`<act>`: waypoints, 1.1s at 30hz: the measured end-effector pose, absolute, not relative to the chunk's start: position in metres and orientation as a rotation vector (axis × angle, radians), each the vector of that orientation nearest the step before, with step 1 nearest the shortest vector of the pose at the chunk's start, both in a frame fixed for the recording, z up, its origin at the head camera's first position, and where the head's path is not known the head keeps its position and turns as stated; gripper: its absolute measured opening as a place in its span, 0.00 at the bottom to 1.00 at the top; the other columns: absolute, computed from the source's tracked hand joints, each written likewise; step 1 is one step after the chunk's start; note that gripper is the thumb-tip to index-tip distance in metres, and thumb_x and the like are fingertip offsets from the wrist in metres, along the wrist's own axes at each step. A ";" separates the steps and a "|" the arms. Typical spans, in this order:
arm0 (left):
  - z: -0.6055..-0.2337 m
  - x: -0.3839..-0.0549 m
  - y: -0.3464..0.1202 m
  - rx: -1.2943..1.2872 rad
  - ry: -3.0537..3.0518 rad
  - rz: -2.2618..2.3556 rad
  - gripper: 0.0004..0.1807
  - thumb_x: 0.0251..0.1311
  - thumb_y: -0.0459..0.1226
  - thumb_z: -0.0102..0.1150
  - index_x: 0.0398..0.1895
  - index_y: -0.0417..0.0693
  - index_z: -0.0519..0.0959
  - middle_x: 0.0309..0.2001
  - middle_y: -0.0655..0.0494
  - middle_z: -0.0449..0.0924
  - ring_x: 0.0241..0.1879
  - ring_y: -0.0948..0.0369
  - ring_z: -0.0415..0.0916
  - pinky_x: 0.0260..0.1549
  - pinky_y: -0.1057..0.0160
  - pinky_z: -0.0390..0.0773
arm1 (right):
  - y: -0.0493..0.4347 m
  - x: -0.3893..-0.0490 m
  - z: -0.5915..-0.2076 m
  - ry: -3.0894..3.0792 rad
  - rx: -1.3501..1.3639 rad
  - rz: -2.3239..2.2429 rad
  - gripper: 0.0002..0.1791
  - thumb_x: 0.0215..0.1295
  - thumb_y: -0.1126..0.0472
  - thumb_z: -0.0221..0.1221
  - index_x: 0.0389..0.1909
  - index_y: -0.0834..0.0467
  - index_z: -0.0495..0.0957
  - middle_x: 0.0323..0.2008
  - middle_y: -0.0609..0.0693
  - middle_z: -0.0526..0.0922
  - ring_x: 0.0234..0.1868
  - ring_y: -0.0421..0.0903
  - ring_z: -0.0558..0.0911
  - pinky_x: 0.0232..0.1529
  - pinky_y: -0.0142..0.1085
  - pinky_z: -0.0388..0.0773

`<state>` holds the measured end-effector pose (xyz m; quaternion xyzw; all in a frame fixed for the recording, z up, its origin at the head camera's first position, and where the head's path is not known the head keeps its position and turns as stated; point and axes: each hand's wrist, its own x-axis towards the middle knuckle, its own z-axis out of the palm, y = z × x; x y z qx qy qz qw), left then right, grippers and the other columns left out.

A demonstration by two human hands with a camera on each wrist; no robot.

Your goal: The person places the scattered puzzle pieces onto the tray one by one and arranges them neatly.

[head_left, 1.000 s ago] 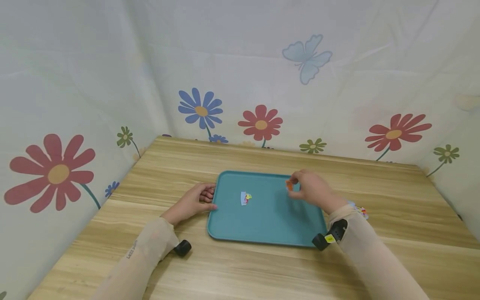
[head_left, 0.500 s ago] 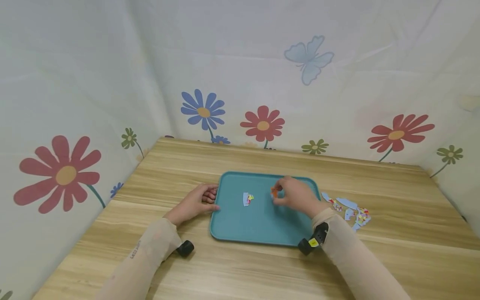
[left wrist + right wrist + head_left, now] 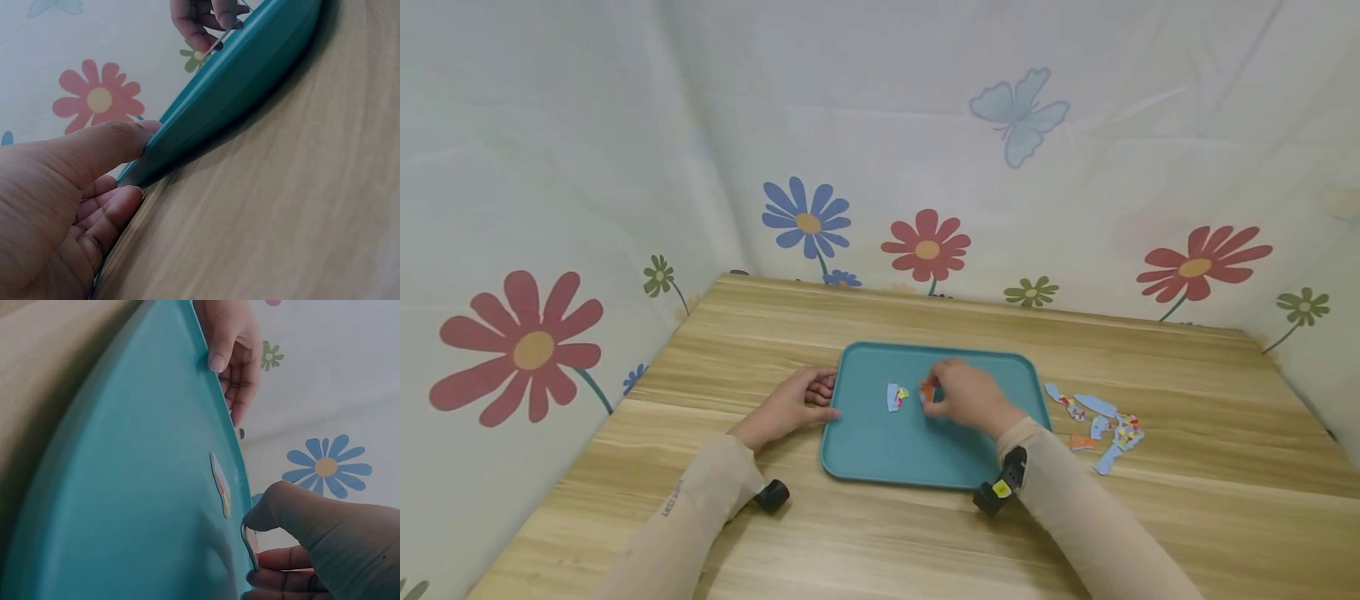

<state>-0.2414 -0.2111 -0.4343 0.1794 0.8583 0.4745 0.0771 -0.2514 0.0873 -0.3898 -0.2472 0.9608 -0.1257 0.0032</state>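
Note:
On the wooden table lies a teal tray (image 3: 880,454), and a light-blue puzzle piece with yellow and red print (image 3: 892,397) rests flat on its left half. My left hand (image 3: 790,407) holds the tray's left edge; its thumb (image 3: 119,140) lies over the rim, and the other fingers curl against the outer side. Between thumb and fingers, my right hand (image 3: 970,396) pinches an orange puzzle piece (image 3: 927,392) just right of the light-blue one. In the right wrist view this held piece (image 3: 249,547) appears edge-on above the tray, apart from the piece lying there.
Right of the tray, several loose puzzle pieces (image 3: 1097,405) lie scattered on the table (image 3: 850,542), among them an orange one (image 3: 1082,442). A flower-printed white curtain (image 3: 865,125) surrounds the table's back and sides.
My right hand has carried the orange puzzle piece left across the tray, toward the light-blue piece. More loose pieces on the right have come into view. The left hand stays on the edge.

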 end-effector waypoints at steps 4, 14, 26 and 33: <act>-0.434 -0.242 -0.211 0.538 2.567 1.425 0.39 0.53 0.35 0.70 0.67 0.33 0.63 0.53 0.42 0.72 0.48 0.55 0.72 0.49 0.63 0.77 | 0.081 -0.251 -0.392 3.008 -0.759 -0.348 0.18 0.52 0.53 0.65 0.42 0.58 0.80 0.38 0.49 0.80 0.31 0.41 0.73 0.30 0.35 0.76; -0.432 -0.242 -0.210 0.537 2.573 1.422 0.39 0.53 0.35 0.70 0.67 0.34 0.63 0.53 0.42 0.72 0.48 0.55 0.72 0.49 0.62 0.77 | 0.072 -0.248 -0.394 3.033 -0.766 -0.212 0.20 0.53 0.51 0.65 0.44 0.59 0.80 0.36 0.50 0.78 0.28 0.42 0.71 0.27 0.36 0.76; -0.432 -0.239 -0.211 0.556 2.584 1.413 0.39 0.54 0.35 0.69 0.67 0.33 0.63 0.53 0.42 0.72 0.49 0.55 0.73 0.49 0.63 0.78 | 0.070 -0.242 -0.394 3.051 -0.810 -0.168 0.19 0.54 0.50 0.63 0.41 0.59 0.81 0.35 0.51 0.76 0.27 0.42 0.70 0.24 0.37 0.75; -0.431 -0.239 -0.211 0.556 2.578 1.416 0.39 0.54 0.35 0.69 0.67 0.33 0.63 0.53 0.42 0.72 0.49 0.54 0.73 0.49 0.61 0.77 | 0.072 -0.240 -0.389 3.048 -0.804 -0.197 0.19 0.55 0.51 0.64 0.43 0.58 0.81 0.38 0.51 0.77 0.28 0.41 0.71 0.25 0.36 0.75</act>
